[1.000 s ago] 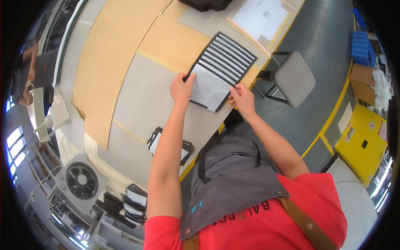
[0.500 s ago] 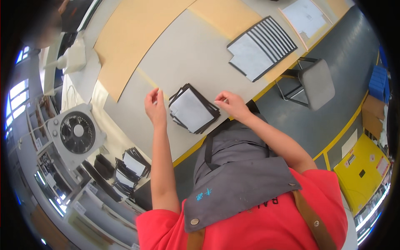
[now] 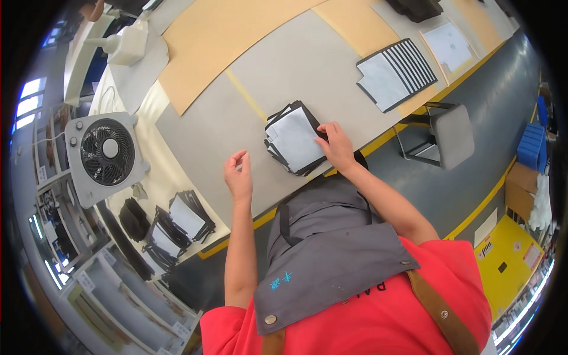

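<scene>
A loose stack of flat, notched pieces, black at the edges with a pale grey-white face on top, lies on the grey table in front of me. Its edges are uneven. My right hand is at the stack's right edge, thumb and forefinger apart and touching the black margin. To the left of the stack, and apart from it, my left hand hovers with fingers curled towards the thumb and nothing visible in them. Farther right, a fanned row of similar pieces overlaps in strips.
Brown sheet material covers the far table. At left are a box fan, a white spouted bottle and more stacked pieces. A folding chair stands beyond the table's edge at right. Part of another person's hand shows far left.
My right hand has moved onto the stack's right edge. My left hand has drawn away from the stack's left side, towards me. The whole view has shifted.
</scene>
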`<state>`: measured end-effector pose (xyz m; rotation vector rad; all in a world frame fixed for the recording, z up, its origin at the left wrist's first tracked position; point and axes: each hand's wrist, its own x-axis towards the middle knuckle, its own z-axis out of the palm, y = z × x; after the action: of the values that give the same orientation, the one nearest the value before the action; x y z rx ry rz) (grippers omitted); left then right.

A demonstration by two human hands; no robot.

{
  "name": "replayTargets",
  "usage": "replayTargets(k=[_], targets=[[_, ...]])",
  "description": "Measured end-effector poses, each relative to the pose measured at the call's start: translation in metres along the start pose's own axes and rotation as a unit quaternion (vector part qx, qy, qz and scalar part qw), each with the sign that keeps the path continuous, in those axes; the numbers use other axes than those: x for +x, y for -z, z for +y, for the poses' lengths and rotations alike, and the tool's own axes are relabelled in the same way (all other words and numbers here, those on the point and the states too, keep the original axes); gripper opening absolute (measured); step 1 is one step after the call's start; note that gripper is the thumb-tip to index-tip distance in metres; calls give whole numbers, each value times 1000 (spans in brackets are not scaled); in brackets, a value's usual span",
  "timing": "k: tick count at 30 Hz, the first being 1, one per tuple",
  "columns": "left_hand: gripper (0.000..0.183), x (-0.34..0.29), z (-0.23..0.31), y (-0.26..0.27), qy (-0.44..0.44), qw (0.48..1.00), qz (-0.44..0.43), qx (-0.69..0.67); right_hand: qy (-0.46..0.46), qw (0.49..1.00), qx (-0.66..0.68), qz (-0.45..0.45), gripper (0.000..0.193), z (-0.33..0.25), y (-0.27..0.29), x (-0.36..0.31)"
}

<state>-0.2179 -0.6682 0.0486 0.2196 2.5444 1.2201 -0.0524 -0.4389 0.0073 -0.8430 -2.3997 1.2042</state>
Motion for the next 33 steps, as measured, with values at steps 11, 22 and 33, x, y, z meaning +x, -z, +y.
replayTargets(k=[11, 22, 33], targets=[[28, 50, 78, -53, -239, 932, -244, 118, -27, 973, 226, 24, 15, -29, 27, -18], [25, 81, 198, -234, -221, 942, -249, 40, -333, 885, 312, 93, 25, 84, 144, 29], [26, 101, 230, -337, -126, 942, -280, 138, -383, 881, 260, 99, 24, 139, 187, 62]])
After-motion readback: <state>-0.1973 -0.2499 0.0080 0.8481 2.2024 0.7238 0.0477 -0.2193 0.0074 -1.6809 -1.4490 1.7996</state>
